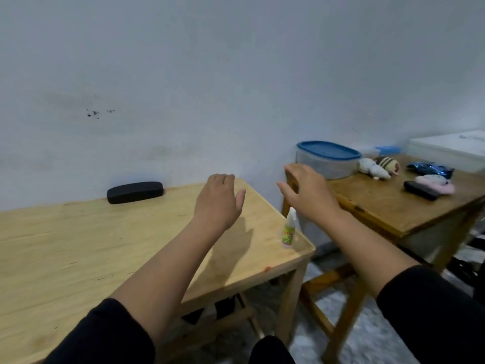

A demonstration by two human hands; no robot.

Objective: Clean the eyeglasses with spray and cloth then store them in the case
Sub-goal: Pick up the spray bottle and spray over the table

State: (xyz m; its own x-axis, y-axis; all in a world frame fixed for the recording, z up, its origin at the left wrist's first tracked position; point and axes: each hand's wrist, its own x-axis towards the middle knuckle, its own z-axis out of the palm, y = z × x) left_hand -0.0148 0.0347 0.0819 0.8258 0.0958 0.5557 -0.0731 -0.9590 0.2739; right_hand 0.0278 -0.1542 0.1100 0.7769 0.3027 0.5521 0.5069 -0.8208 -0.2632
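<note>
- Here, both hands hang in the air above the far right corner of the light wooden table [78, 245], and neither holds anything.
- The left hand [219, 197] is seen from its back; the fingers droop forward, loosely bent, the thumb out to the side. It grips nothing.
- The right hand [305, 191] is blurred, its fingers spread and relaxed, over the gap between this table and the darker side table [393, 203]. It touches nothing.
- The spray bottle [288, 229] stands upright near the table's right edge, nozzle up, its long axis vertical. It sits below and between the two wrists, so it is likely placed for an easy reach.
- The black eyeglass case [135, 192] lies shut at the back of the table, against the wall. Its long axis runs left to right along the wall, well apart from the bottle and the hands; probably parked there until the storing step.
- I see no eyeglasses and no cloth. My guess is that cleaning is not yet begun.
- On the side table sit a blue-lidded tub [328, 158], small soft toys [378, 168] and a dark flat object [421, 190].
</note>
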